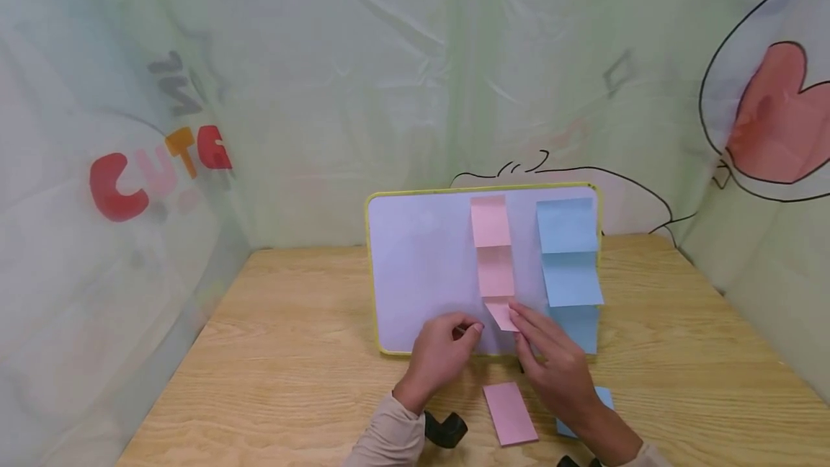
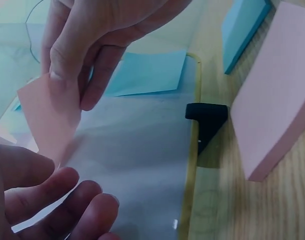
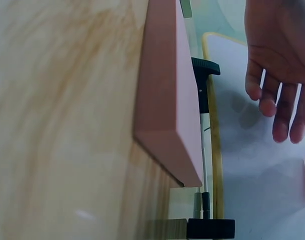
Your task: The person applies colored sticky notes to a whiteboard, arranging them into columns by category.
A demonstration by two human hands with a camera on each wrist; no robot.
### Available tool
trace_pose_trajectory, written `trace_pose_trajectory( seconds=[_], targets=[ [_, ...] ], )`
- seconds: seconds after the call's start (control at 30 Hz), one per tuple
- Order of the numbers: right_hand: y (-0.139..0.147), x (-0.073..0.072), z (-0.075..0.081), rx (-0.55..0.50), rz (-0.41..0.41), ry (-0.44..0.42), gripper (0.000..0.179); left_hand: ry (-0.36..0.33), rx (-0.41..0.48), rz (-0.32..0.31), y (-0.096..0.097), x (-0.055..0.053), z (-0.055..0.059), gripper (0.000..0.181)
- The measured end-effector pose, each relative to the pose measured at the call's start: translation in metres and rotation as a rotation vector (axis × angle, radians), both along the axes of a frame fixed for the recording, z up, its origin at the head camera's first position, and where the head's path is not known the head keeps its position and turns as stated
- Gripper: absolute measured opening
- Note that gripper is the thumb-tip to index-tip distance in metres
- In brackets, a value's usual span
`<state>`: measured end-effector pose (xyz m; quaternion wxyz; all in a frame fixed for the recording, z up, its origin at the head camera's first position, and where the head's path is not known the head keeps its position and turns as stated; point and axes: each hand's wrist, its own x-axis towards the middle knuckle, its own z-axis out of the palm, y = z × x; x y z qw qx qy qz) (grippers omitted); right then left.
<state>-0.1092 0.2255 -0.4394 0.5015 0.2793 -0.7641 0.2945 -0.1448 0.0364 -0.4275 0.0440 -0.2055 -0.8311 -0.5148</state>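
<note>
A whiteboard [image 1: 421, 258] with a yellow frame stands tilted back on the table. My right hand [image 1: 556, 366] pinches a pink sticky note [image 1: 501, 314] between thumb and fingers, low on the board. Directly above that note are an upper pink note [image 1: 491, 222] and a middle pink note [image 1: 496, 272], both stuck in a column. To their right runs a column of blue sticky notes [image 1: 567, 228]. My left hand [image 1: 442, 352] hovers at the board's lower part, fingers loosely bent around nothing. In the left wrist view, its fingertips lie close to the held note's lower end.
A pink sticky-note pad [image 1: 511, 415] lies on the table [image 1: 292, 366] before the board. Beside it, a blue pad [image 1: 565, 427] is partly hidden by my right forearm. A black stand foot [image 2: 207, 120] juts from the board's lower edge. Printed sheeting [image 1: 350, 92] hangs behind.
</note>
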Motion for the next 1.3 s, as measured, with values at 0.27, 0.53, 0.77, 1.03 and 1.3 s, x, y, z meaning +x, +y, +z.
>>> trace_pose_trajectory(
  seconds=[0.27,0.53,0.77,1.03,1.3],
  targets=[
    [-0.001,0.0,-0.003,0.002,0.008,-0.031,0.039,-0.063,0.111,0.029,0.004,-0.004,0.005,0.025],
    [-0.004,0.003,-0.003,0.015,0.011,-0.06,0.041,-0.091,0.156,0.026,0.01,-0.005,0.007,0.031],
    [-0.003,0.001,-0.005,0.033,0.013,-0.041,0.043,-0.07,0.17,0.029,0.014,-0.006,0.008,0.024],
    [-0.002,0.005,-0.001,0.09,-0.001,-0.155,0.047,-0.047,0.174,0.052,0.016,-0.007,0.009,0.018],
    [-0.001,0.005,-0.002,0.132,-0.01,-0.17,0.049,-0.016,0.197,0.059,0.017,-0.008,0.006,0.015]
  ],
)
